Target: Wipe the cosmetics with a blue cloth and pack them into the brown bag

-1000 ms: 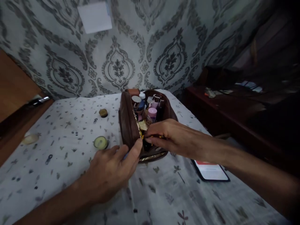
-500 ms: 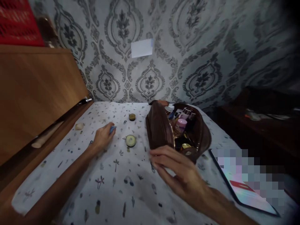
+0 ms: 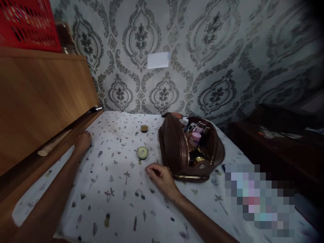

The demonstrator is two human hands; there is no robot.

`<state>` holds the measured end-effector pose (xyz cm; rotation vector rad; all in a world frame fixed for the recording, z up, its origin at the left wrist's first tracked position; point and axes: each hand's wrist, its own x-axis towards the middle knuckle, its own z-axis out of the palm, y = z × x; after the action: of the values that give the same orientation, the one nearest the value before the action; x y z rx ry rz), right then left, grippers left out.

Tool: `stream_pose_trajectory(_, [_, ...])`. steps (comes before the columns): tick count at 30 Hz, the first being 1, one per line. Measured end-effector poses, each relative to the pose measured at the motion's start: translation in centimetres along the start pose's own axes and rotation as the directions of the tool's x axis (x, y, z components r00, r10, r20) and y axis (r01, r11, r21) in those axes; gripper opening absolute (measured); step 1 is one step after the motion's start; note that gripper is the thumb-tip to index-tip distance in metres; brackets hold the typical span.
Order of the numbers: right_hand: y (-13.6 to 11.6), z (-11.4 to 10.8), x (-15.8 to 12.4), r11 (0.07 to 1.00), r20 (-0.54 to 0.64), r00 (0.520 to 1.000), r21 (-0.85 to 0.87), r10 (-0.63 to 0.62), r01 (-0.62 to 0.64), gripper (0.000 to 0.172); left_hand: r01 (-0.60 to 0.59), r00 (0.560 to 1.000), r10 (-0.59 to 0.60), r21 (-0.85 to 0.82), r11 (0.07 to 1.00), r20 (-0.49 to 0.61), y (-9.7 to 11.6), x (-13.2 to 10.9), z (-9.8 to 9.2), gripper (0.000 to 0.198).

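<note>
A brown zip pouch (image 3: 174, 148) lies open on the patterned white cloth (image 3: 121, 189), packed with small bottles and jars, one with a pink cap (image 3: 195, 136). My right hand (image 3: 160, 176) rests on the cloth just left of the pouch's near end, fingers curled in, nothing visible in them. Far to the left, my left hand (image 3: 82, 141) reaches the cloth's edge beside the wooden panel (image 3: 37, 101); its fingers are curled down over something I cannot make out. An open round tin (image 3: 142, 152) and a small brown lid (image 3: 144, 128) sit between the hands.
A pale stick (image 3: 52, 145) and a pen (image 3: 94, 109) lie along the wooden ledge on the left, with a red crate (image 3: 27, 23) above. A flat screen device (image 3: 253, 195) lies at the right. Dark wooden furniture (image 3: 273, 145) stands beyond. A white paper (image 3: 158, 60) hangs on the wall.
Both hands left the pouch's opening. My left hand swept left with a small blue thing to the cloth's edge. My right hand came down onto the cloth and curled. The view swung left.
</note>
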<state>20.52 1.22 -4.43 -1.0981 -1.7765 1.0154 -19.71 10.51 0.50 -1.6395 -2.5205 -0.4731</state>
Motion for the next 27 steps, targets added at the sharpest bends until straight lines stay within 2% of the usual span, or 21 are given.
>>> stream_pose_trajectory(3, [0.6,0.2,-0.3,1.000,-0.004,1.000,-0.003,-0.003,0.003,0.027,-0.002,0.999,0.000,-0.041,0.999,-0.038,0.8,-1.0,0.8,0.043])
stream_pose_trajectory(8, [0.6,0.1,-0.6,1.000,-0.004,1.000,-0.003,-0.022,0.022,0.025,-0.214,0.976,0.199,-0.203,0.955,-0.089,3.5,-2.5,1.7,0.034])
stream_pose_trajectory(10, [0.6,0.1,-0.7,0.999,-0.003,0.999,0.011,-0.034,0.034,0.025,-0.260,0.965,0.236,-0.296,0.919,-0.116,4.6,-2.6,2.2,0.032])
stream_pose_trajectory(13, [0.6,0.1,-0.7,0.998,0.001,0.998,0.014,-0.058,0.058,0.026,-0.240,0.970,0.196,-0.439,0.866,-0.144,5.6,-1.9,2.7,0.037])
stream_pose_trajectory(16, [0.7,0.0,-0.7,0.998,0.005,0.998,0.001,-0.067,0.067,0.025,-0.156,0.984,0.082,-0.529,0.834,-0.161,5.5,-0.7,2.7,0.044])
stream_pose_trajectory(20, [0.7,0.0,-0.7,0.998,0.019,0.998,-0.005,-0.063,0.063,0.024,-0.080,0.987,-0.007,-0.533,0.842,-0.158,5.1,0.2,2.8,0.029])
stream_pose_trajectory(23, [0.6,0.0,-0.7,0.998,0.025,0.997,-0.010,-0.066,0.067,0.024,-0.100,0.992,0.042,-0.540,0.836,-0.119,5.8,-0.5,3.1,0.020])
stream_pose_trajectory(27, [0.4,0.0,-0.7,0.997,0.015,0.997,0.001,-0.074,0.074,0.023,-0.179,0.980,0.195,-0.633,0.754,-0.045,7.2,-2.4,3.2,0.025])
